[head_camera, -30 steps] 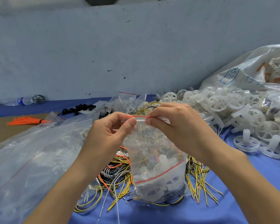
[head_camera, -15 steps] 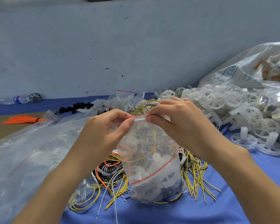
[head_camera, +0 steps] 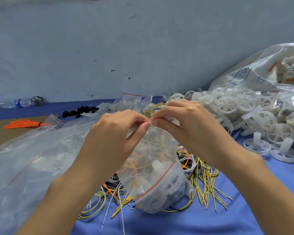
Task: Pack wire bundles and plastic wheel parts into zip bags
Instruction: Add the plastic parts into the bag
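Since half a second ago your two hands have closed toward each other along the bag's red seal line, thumbs now almost meeting. Far left, against the wall: water bottle lying on its side, a dark wheel just beside it. Nearer, an orange wire bundle rests on the brown board; black rings are scattered beyond it on the blue table. Large clear plastic sheets spread across the near left. Your left hand pinches the zip bag at its top edge, thumb and forefinger tight on the seal strip. Bag hangs between your hands, bottom resting on the loose wires; inside it are yellow wires and white plastic wheel parts, count unclear through the film. Your right hand pinches the same strip, fingers curled over it, touching or nearly touching the left thumb. Empty zip bags stand behind your hands. Right: pile of white plastic wheels, reaching to the near right; a big white sack leans at the far right.
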Demonstrator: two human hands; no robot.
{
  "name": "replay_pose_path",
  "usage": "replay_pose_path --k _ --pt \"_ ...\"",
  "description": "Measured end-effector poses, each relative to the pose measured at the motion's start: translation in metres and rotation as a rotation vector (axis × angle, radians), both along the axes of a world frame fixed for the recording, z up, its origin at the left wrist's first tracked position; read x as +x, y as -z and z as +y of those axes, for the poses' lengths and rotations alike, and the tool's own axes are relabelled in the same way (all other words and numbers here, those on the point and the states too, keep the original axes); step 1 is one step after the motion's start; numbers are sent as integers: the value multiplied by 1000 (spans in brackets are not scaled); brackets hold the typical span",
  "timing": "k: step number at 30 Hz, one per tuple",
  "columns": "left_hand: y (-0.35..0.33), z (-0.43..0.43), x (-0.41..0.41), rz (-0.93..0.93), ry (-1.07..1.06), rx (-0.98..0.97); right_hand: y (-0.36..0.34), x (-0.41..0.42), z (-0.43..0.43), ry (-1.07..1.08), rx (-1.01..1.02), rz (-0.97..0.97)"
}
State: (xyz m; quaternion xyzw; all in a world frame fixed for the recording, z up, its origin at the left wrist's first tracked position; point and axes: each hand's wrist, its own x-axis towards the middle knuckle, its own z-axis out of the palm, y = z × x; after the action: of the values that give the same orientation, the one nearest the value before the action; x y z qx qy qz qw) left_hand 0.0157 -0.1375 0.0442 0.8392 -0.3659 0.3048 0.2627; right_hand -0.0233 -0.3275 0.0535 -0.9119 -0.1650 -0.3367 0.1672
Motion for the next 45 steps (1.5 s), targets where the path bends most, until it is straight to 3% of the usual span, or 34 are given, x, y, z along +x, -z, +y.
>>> replay_pose_path --k 13,21,24,35,41,45 --pt "-1 -2 1 103 95 -126 2 4 -6 -114 299 -4" --pt "-6 -4 -3 160 166 -204 14 7 14 -417 868 151" --pt "-8 -5 -3 222 225 -206 15 8 16 -454 990 196" --pt "-7 -4 -3 215 184 -229 21 7 25 -442 1149 343" --pt "-7 -6 -2 236 185 -198 20 6 27 -428 1081 217" --pt "-8 -6 -3 192 173 -186 22 4 32 -424 1137 226"
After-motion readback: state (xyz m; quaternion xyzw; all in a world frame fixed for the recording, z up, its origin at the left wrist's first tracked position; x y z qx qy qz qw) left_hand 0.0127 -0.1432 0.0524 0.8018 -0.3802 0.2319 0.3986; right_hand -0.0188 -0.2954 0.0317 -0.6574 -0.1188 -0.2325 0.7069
